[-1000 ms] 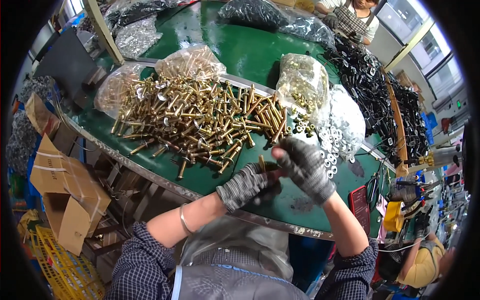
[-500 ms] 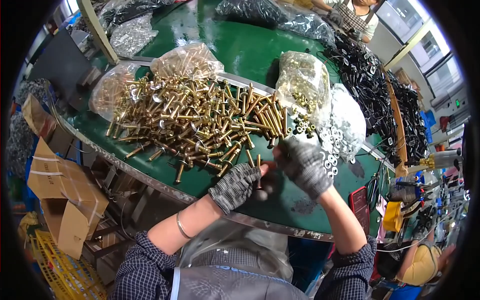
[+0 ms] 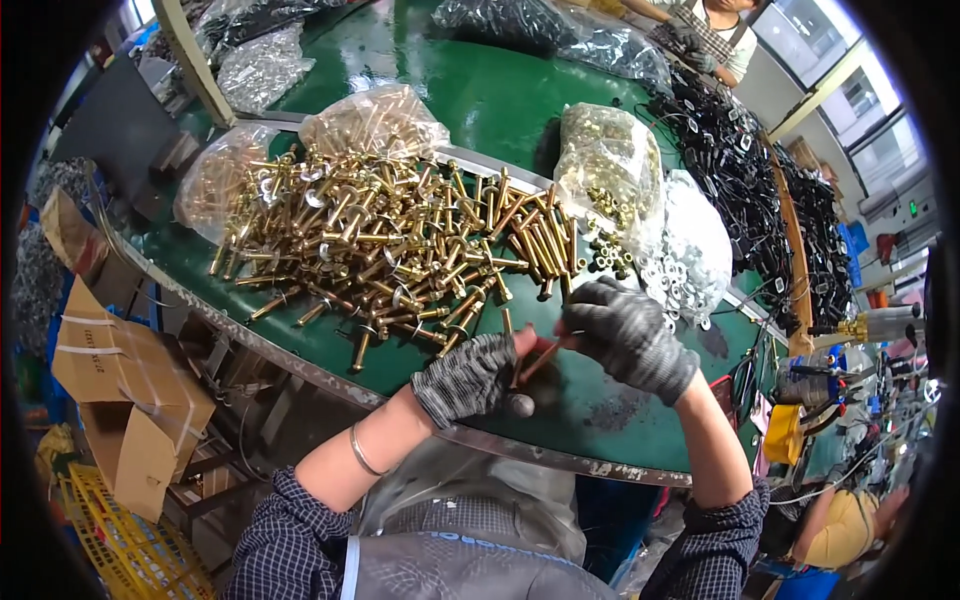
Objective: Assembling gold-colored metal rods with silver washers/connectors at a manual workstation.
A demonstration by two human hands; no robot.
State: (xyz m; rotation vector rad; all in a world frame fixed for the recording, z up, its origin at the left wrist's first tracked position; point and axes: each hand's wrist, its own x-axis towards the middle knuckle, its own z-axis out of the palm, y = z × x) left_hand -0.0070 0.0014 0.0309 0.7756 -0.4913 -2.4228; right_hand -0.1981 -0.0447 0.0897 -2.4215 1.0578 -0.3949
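My left hand (image 3: 465,380), in a grey knitted glove with bare fingertips, is closed around a bolt shank near the table's front edge. A dark rounded end (image 3: 521,405) shows below its fingers. Between the hands a brass-coloured bolt (image 3: 540,364) slants up to my right hand (image 3: 632,337), whose fingers pinch at its upper end. Any small part in that pinch is hidden. A heap of brass-coloured bolts (image 3: 370,235), many with washers on them, lies beyond my left hand. Brass nuts (image 3: 608,250) and pale flat washers (image 3: 668,280) are spread beyond my right hand.
Clear bags of bolts (image 3: 375,118) and nuts (image 3: 610,150) stand at the heap's far side. Black cabled parts (image 3: 720,150) fill the right, where a co-worker's gloved hand (image 3: 685,38) shows. A cardboard box (image 3: 130,380) is at lower left, a yellow tape roll (image 3: 785,433) at right.
My right hand has moved slightly right and nearer me, away from the nuts. A slanted bolt now spans the hands. My right forearm now covers most of the red phone.
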